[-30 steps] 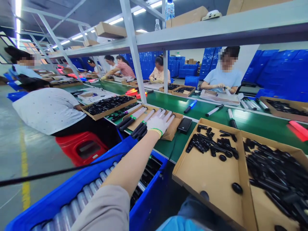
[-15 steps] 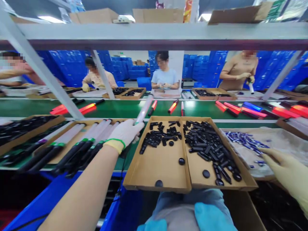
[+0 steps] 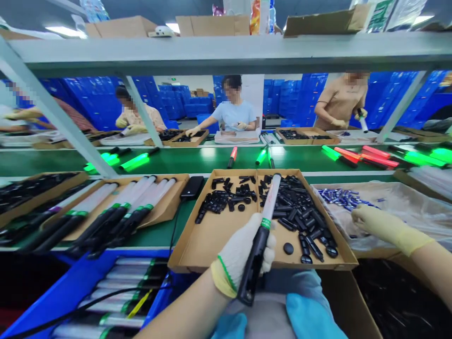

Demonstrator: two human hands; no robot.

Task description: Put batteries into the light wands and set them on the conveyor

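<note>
My left hand [image 3: 243, 249], in a white knitted glove, is wrapped round the black handle of a light stick [image 3: 254, 256]. The stick tilts up and away, its clear tube [image 3: 271, 197] over the divider of a cardboard tray [image 3: 201, 256]. Black plastic parts [image 3: 229, 197] and round black caps [image 3: 288, 248] lie in that tray. My right hand [image 3: 379, 226], in a pale yellow glove, is over a plastic-lined tray [image 3: 413, 202], beside a heap of small purple-blue batteries [image 3: 339, 197]. Its fingers are curled; whatever they hold is hidden.
More light sticks [image 3: 127, 207] lie in a box at left, and several fill a blue bin [image 3: 155, 301] below. Lit sticks [image 3: 137, 161] lie on the green belt [image 3: 190, 160]. Co-workers [image 3: 235, 110] sit or stand opposite. A shelf beam [image 3: 226, 49] crosses overhead; a black cable [image 3: 173, 230] hangs down.
My left hand has brought the light stick from beside the belt toward my body and rightward. My right fingers went from outstretched to curled. Most red sticks on the belt now glow green.
</note>
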